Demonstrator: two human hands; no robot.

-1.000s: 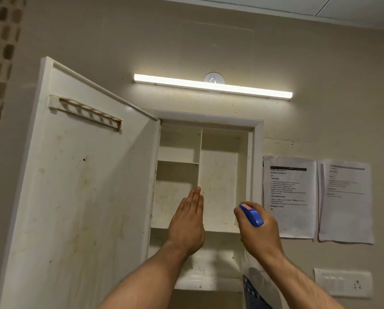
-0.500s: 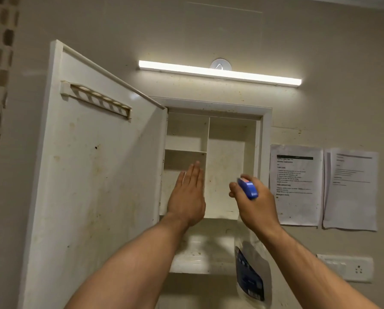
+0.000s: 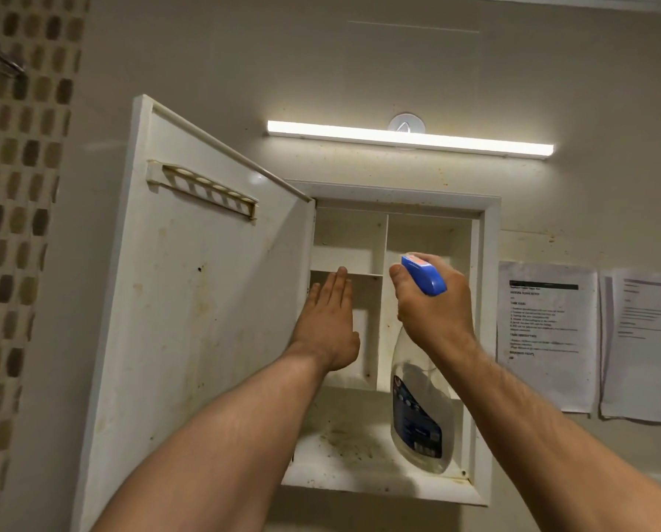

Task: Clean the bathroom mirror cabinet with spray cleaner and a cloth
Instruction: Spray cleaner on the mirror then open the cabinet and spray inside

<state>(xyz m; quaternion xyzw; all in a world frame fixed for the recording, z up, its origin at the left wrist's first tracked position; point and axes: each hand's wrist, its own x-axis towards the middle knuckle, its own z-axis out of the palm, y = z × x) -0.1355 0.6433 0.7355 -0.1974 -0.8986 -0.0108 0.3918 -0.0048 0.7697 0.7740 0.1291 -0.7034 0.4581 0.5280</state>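
Wall tube light (image 3: 409, 138) above my cabinet (image 3: 490, 339) gives warm, dim illumination with local glare. Frame edges bow; focus is slightly soft.

both arms reach forward and up. the left hand (image 3: 327, 324) is flat with straight fingers together. the right hand (image 3: 432, 305) has curled fingers, gripping.

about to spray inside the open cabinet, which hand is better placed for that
Right. The right hand grips the spray bottle, its blue nozzle head raised in front of the open cabinet. The left hand is flat, fingers straight, and holds nothing.
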